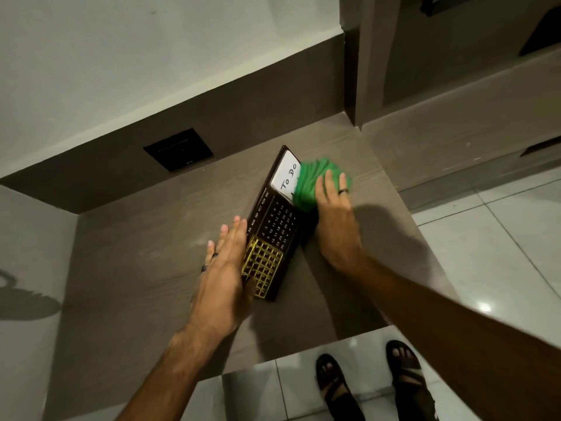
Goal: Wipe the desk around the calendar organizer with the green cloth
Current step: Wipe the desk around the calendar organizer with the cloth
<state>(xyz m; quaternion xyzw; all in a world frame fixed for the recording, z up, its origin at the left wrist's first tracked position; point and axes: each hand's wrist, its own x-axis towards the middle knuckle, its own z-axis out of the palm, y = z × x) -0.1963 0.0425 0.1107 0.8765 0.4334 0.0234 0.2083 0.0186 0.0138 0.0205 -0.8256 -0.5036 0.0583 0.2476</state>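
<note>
A dark brown calendar organizer (274,221) stands on the grey-brown desk (145,256), with a white "To Do" panel at its far end, date numbers in the middle and a gold grid at its near end. My left hand (226,275) lies flat against the organizer's left side, thumb on the gold grid. A bunched green cloth (312,177) rests on the desk against the organizer's right side, covering part of the white panel. My right hand (334,214) presses down on the cloth with fingers spread.
A black wall socket (178,149) sits in the dark backsplash behind the desk. A cabinet side (352,74) rises at the back right corner. The desk edge drops to white floor tiles (491,253) on the right and front, where my sandalled feet (373,384) stand.
</note>
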